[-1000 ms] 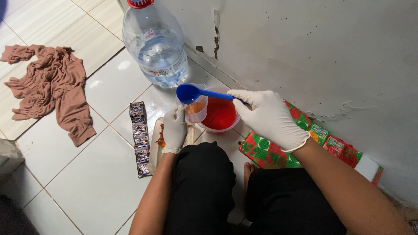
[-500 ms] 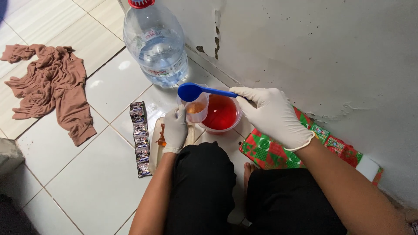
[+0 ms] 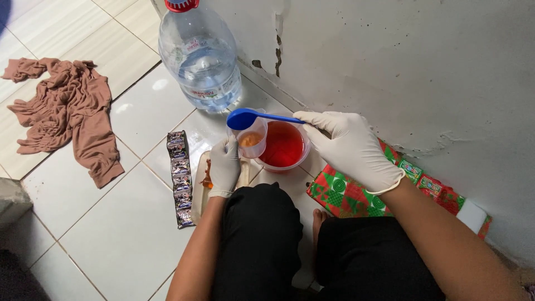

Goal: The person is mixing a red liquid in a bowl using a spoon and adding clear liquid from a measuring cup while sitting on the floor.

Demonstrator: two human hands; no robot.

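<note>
Vs. a sec ago: the blue spoon (image 3: 245,118) sits a bit further right, its round end now right over the small clear cup (image 3: 252,139), not off to the cup's left. The right hand (image 3: 351,147) has slid a little right too. The left hand (image 3: 224,167) and the cup stay where they were. Bowl, bottle and cloth have not moved.

Both hands wear white gloves. The right hand is closed on the spoon's thin handle, fingers pinching it near the far end. The spoon is held about flat, above the cup, not touching it as far as I can tell. What's in the spoon: can't tell from here. The left hand is wrapped round the cup's left side and grips it.

The cup has an orange-brown bit at the bottom. Just right of it, touching, is a clear bowl (image 3: 284,146) w/ red liquid, about half full. Behind them, near the wall (image 3: 401,67), stands a big clear water bottle (image 3: 199,56) w/ a red cap, water low inside.

On the tile floor (image 3: 111,223): a strip of small dark packets (image 3: 180,177) left of the left hand, a brown cloth (image 3: 67,111) well off to the left, and red-green packets (image 3: 345,195) under the right wrist.
</note>
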